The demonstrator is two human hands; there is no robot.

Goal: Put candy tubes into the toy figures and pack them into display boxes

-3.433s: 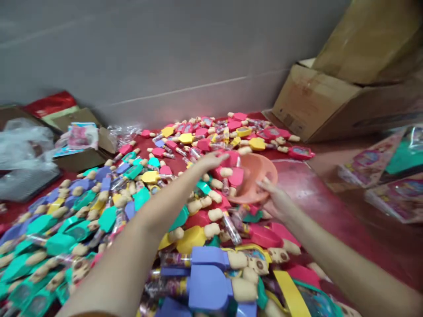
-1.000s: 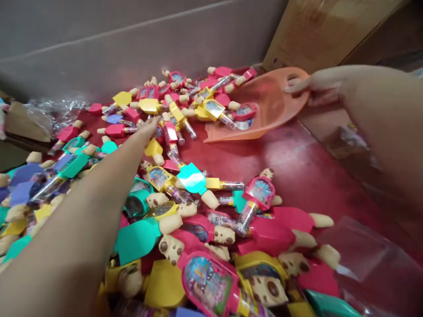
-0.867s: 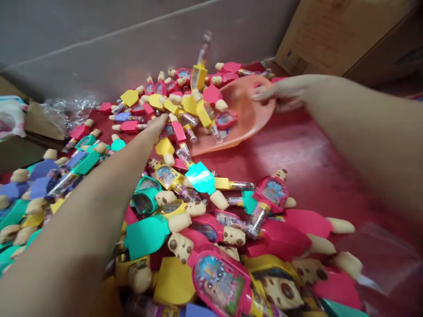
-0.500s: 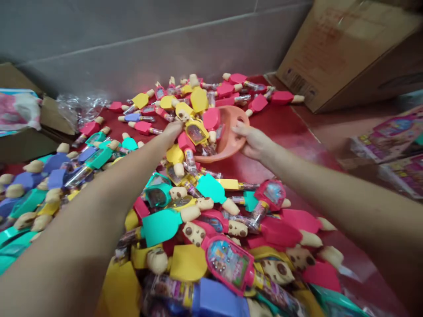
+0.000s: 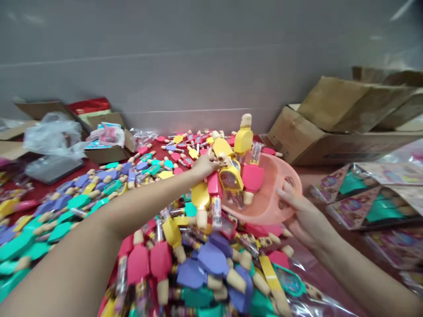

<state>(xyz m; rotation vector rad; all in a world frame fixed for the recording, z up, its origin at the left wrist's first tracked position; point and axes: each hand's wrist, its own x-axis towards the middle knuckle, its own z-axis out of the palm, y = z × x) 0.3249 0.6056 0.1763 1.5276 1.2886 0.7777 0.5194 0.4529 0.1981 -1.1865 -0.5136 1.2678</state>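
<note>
From the head view, the left hand (image 5: 205,166) stretches forward, resting on the candy-filled toys (image 5: 230,178) heaped in a salmon plastic scoop (image 5: 264,211), its grip unclear; the right hand (image 5: 306,215) curls around the scoop's rim, gripping it.

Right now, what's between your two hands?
In the head view, yellow and pink toys piled in a peach plastic scoop lie between the left hand and right hand.
</note>
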